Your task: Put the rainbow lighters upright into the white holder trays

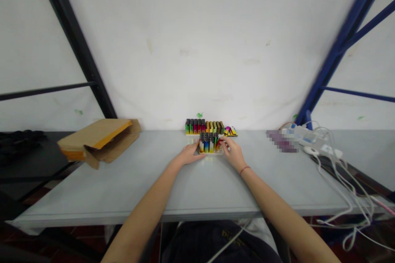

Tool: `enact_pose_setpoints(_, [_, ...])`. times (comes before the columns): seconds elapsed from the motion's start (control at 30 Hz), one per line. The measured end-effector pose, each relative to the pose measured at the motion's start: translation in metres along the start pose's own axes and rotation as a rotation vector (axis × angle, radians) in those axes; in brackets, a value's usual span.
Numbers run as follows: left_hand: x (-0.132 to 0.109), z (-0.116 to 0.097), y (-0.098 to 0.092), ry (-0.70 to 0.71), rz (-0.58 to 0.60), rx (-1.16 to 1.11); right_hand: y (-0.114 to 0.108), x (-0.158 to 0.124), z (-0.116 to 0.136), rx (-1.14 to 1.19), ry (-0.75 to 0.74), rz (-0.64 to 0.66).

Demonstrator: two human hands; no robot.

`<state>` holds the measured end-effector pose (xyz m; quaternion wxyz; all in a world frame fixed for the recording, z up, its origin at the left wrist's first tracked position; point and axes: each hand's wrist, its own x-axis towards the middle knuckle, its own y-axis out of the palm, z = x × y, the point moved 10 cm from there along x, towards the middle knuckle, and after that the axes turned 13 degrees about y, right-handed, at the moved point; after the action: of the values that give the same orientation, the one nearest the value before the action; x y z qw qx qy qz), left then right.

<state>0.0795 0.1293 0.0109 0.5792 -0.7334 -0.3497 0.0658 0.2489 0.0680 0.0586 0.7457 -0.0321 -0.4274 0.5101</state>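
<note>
A light-coloured tray filled with upright lighters stands on the table in front of me. My left hand grips the tray's left side, thumb along its near edge. At the right end, the fingers of my right hand pinch a red lighter that leans in the tray. Behind it stand two more blocks of upright lighters, a multicoloured set with black tops and a yellow set. A few loose lighters lie to their right.
An opened cardboard box lies on the left of the grey table. On the right are a power strip, tangled white cables and a blurred-out item. A white wall rises behind.
</note>
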Motion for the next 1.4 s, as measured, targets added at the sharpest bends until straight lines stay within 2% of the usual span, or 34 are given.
enact_pose_setpoints(0.33, [-0.001, 0.002, 0.002, -0.017, 0.012, 0.006, 0.014, 0.000, 0.004, -0.061, -0.007, 0.121])
enact_pose_setpoints(0.43, [-0.001, 0.002, 0.002, -0.022, 0.012, 0.014, 0.010, 0.001, 0.010, -0.088, -0.040, 0.125])
enact_pose_setpoints(0.5, [-0.001, 0.001, 0.002, -0.014, 0.004, 0.016, 0.001, 0.008, 0.007, -0.102, -0.043, 0.083])
enact_pose_setpoints(0.6, [-0.003, 0.001, 0.002, -0.027, -0.001, 0.008, -0.020, 0.026, -0.024, -0.160, 0.072, -0.031])
enact_pose_setpoints(0.67, [-0.004, 0.002, 0.003, -0.038, 0.003, 0.005, -0.025, 0.040, -0.055, -0.281, 0.166, -0.040])
enact_pose_setpoints(0.73, [-0.006, 0.003, 0.004, -0.047, 0.004, 0.005, -0.020, 0.052, -0.081, -0.407, 0.187, 0.024])
enact_pose_setpoints(0.83, [-0.008, 0.006, 0.006, -0.071, 0.010, -0.004, -0.002, 0.065, -0.103, -0.536, 0.142, 0.121])
enact_pose_setpoints(0.97, [-0.013, 0.005, 0.004, -0.087, 0.002, -0.016, 0.029, 0.074, -0.117, -0.599, 0.087, 0.259])
enact_pose_setpoints(1.07, [-0.015, 0.003, 0.001, -0.098, -0.014, -0.021, 0.045, 0.075, -0.120, -0.545, 0.017, 0.351])
enact_pose_setpoints(1.2, [-0.017, 0.002, -0.003, -0.143, -0.034, 0.016, 0.047, 0.073, -0.122, -0.462, -0.035, 0.367])
enact_pose_setpoints(1.4, [-0.018, 0.000, -0.004, -0.174, -0.049, 0.072, 0.044, 0.070, -0.134, -0.551, 0.112, 0.338])
